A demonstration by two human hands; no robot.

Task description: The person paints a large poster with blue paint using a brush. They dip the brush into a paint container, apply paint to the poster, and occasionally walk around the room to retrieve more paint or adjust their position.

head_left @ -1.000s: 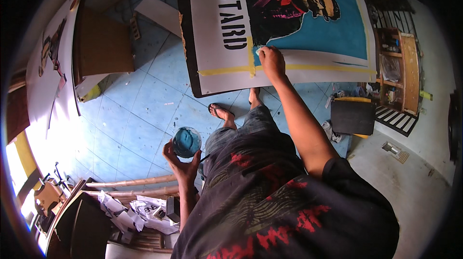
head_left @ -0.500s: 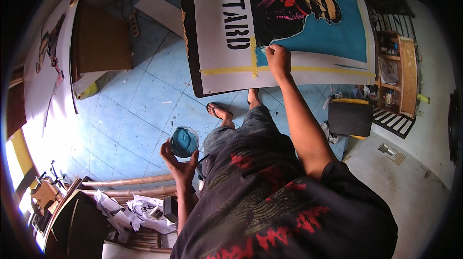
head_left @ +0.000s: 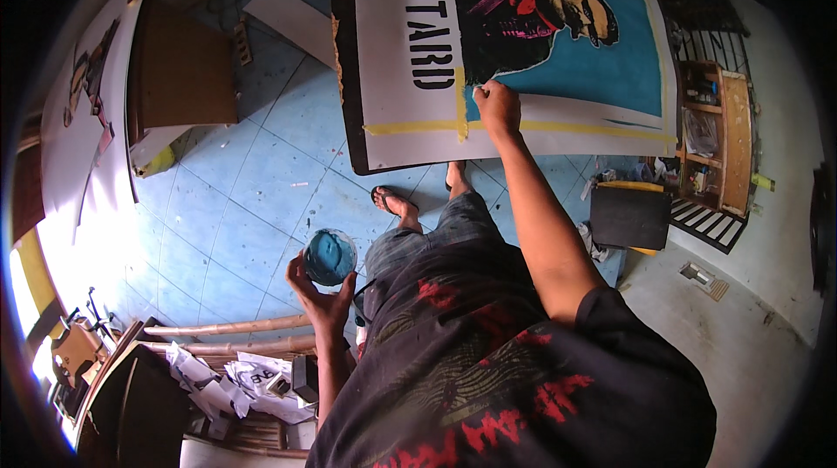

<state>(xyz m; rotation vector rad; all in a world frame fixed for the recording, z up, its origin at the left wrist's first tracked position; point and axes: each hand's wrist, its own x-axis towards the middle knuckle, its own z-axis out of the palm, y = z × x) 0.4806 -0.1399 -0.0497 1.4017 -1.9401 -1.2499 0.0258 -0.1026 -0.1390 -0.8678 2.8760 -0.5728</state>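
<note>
We see the left hand [head_left: 324, 294] at about 8 o'clock from the centre, wrapped around a clear cup [head_left: 330, 257] of blue paint. Its thumb stands near 5 o'clock of the cup and the fingers near 8; the mouth is turned up to us. The cup appears light and thin-walled, so we judge that a hard squeeze could bend it. The paint looks thick, with a ridged surface, thus it should move slowly; a smeared wall may be slippery. We would hold it low around the sides.

The right hand [head_left: 500, 109] is at 1 o'clock, over the lower part of a large painted sheet [head_left: 394, 111]. Its fingers are curled together; what they pinch, we cannot tell. The sheet spreads from 12 to 2 o'clock, over a dark backing board [head_left: 343, 50], and carries a portrait [head_left: 580, 15] on a blue ground, with yellow tape [head_left: 410, 129] along its white margin. It seems flat and rather flexible, easy to smudge if the blue is wet; the margin outside the tape is the safer place for touching.
</note>
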